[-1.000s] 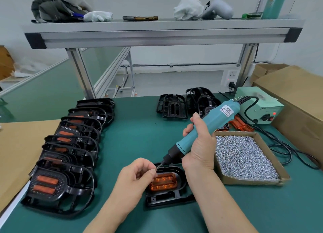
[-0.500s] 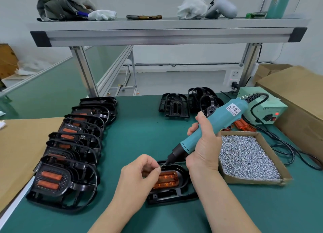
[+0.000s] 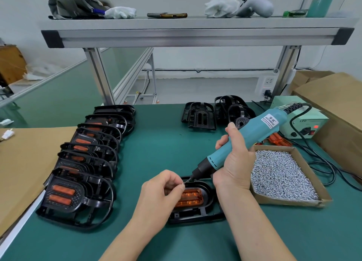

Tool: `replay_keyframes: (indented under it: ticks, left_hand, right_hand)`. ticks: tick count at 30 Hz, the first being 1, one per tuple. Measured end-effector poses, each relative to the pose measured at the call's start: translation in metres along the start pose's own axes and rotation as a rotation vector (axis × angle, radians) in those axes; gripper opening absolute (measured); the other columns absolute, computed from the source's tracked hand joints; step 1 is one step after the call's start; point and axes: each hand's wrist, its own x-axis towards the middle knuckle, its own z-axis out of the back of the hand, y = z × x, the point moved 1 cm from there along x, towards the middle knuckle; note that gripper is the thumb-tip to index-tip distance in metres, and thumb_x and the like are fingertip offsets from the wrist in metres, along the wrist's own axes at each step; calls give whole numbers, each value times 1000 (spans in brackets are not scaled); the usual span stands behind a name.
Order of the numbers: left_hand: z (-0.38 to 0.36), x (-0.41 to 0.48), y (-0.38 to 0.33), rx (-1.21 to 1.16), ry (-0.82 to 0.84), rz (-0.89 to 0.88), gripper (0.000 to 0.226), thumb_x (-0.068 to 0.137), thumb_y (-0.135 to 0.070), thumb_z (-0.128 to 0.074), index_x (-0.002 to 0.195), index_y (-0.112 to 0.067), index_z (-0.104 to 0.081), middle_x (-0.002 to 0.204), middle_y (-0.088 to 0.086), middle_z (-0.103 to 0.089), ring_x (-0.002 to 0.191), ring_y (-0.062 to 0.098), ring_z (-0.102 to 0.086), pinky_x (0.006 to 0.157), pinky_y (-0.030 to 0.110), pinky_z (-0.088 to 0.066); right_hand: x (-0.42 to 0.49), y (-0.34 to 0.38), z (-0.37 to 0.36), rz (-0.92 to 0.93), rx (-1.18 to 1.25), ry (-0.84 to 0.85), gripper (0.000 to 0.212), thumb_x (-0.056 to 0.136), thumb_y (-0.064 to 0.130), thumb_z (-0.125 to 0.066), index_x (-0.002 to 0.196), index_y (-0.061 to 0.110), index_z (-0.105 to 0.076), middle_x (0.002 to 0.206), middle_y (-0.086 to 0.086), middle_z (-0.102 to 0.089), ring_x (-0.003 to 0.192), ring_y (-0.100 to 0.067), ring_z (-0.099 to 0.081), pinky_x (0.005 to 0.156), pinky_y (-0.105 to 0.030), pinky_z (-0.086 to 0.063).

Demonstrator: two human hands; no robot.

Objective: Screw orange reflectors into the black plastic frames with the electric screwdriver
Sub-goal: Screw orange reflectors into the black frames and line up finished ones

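Observation:
A black plastic frame lies on the green mat in front of me with an orange reflector seated in it. My right hand grips a teal electric screwdriver, tilted down to the left, its bit tip just above the frame's far left rim. My left hand pinches a small screw at the bit tip, over the reflector's left end. Part of the reflector is hidden under my left fingers.
A row of several black frames with orange reflectors runs along the left. Bare black frames stand at the back. A cardboard tray of screws sits right, with loose orange reflectors, the power box and its cables behind.
The view has shifted slightly. My left hand's fingers now hold the screw at the bit tip. The screwdriver keeps about the same tilt over the frame.

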Motion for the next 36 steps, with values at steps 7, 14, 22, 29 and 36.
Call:
replay_keyframes:
  ticks: [7, 14, 22, 29, 36]
  left_hand:
    - [-7, -4, 3, 197, -119, -132, 27, 82, -8, -71, 71, -28, -59, 76, -16, -65, 74, 7, -61, 65, 12, -44]
    - [-11, -8, 4, 44, -208, -210, 31, 81, 3, -74, 71, -25, -63, 74, -11, -68, 72, 14, -64, 67, 27, -50]
    - [-10, -5, 12, 29, -68, -166, 47, 79, -7, -78, 109, -40, -62, 101, -26, -68, 98, 1, -65, 83, 7, -44]
    - [-7, -6, 36, 215, 4, -320, 26, 85, -49, -61, 100, -37, -77, 119, -24, -64, 127, 10, -48, 106, 38, -37]
    - [-13, -4, 43, 337, 95, -403, 28, 92, -51, -54, 105, -42, -77, 132, -21, -58, 130, 8, -45, 109, 41, -35]
  right_hand:
    - [-5, -2, 0, 36, -12, 10, 21, 88, 17, -74, 85, 18, -54, 54, 4, -51, 51, -12, -47, 56, -23, -44]
    - [-3, 1, 0, 23, 2, -44, 21, 89, 21, -74, 94, 18, -53, 53, 7, -52, 51, -10, -48, 54, -20, -45]
    - [7, 6, 11, 58, -2, -41, 23, 87, 20, -75, 93, 18, -53, 53, 10, -54, 49, -7, -50, 54, -21, -46]
    - [9, 8, 16, 220, -179, 103, 20, 80, 23, -76, 67, 29, -61, 53, 2, -52, 46, -11, -47, 51, -20, -44]
    - [1, 1, 13, 307, -279, 243, 19, 83, 19, -75, 75, 18, -58, 53, 5, -52, 46, -10, -47, 51, -20, -43]
